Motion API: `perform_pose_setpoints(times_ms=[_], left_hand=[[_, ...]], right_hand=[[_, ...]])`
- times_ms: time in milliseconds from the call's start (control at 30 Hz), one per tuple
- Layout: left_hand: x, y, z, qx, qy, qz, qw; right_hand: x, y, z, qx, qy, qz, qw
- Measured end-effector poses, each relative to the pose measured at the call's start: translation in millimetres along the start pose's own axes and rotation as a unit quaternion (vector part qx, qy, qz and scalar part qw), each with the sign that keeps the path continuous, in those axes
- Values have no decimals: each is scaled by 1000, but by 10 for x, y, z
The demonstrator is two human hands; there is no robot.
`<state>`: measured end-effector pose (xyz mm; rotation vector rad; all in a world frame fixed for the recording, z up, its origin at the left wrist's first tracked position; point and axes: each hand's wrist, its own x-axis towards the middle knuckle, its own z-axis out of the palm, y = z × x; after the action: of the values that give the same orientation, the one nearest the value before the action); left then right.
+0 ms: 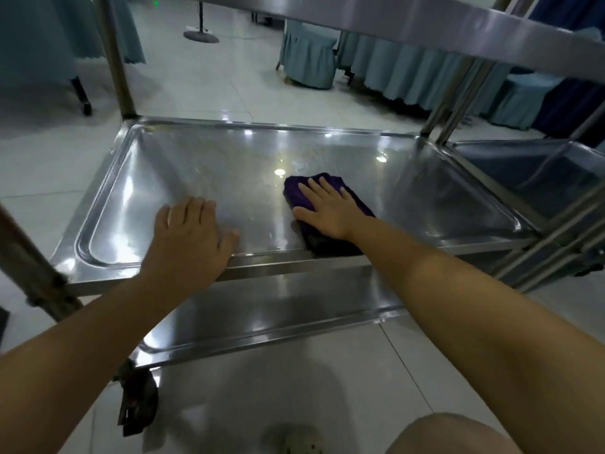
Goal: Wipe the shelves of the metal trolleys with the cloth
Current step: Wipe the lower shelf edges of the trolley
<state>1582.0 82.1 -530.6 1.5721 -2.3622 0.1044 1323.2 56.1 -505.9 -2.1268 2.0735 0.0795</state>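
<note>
Now, right hand (pixel 327 208): laid flat on the cloth (pixel 296 191), fingers straight and slightly spread, palm pressing down, nothing gripped.
Cloth: dark purple, folded into a pad, lying on the middle shelf (pixel 203 165) right of its centre and near the front rim; far corner and near end showing past the hand.
Left hand (pixel 190 231): palm down on the bare metal of the same shelf, left of the cloth and apart from it; fingers relaxed and close together, holding nothing, thumb by the front rim.
Middle shelf: stainless steel tray with a raised rim and rounded corners, glossy, dotted with light reflections, duller patches toward the back.
Lower shelf (pixel 278 309): same steel, seen below the front edge of the middle one.
Top shelf (pixel 425 18): only its edge visible, crossing the upper right of the view.
Posts (pixel 114 57): round metal uprights at the corners; far left one rising from the back corner of the middle shelf.
Caster (pixel 137 404): dark wheel under the near left corner of the lower shelf, on the floor (pixel 212 83).
Second trolley (pixel 540 172): just beside the first on the right, its shelf at about the same height, dark reflections in it.
Floor: pale glossy tiles.
Background: chairs (pixel 307 57) in teal covers and teal skirting (pixel 409 73) behind the trolley; round stand base (pixel 199 36) farther back.
Bottom edge: bare knee (pixel 458 434) and a blurred shoe (pixel 301 444).
</note>
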Motion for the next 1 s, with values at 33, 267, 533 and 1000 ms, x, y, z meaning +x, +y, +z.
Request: perform_pose_setpoints(times_ms=[33, 267, 533, 1000], left_hand=[[6, 0, 6, 1, 3, -4, 1000], [41, -49, 90, 22, 30, -9, 999], [51, -46, 74, 37, 26, -24, 999], [32, -68, 84, 20, 18, -33, 999]], right_hand=[[167, 33, -27, -4, 6, 5, 1000], [1244, 325, -228, -7, 18, 36, 999], [816, 61, -114, -39, 12, -59, 997], [937, -518, -69, -12, 4, -94, 995]])
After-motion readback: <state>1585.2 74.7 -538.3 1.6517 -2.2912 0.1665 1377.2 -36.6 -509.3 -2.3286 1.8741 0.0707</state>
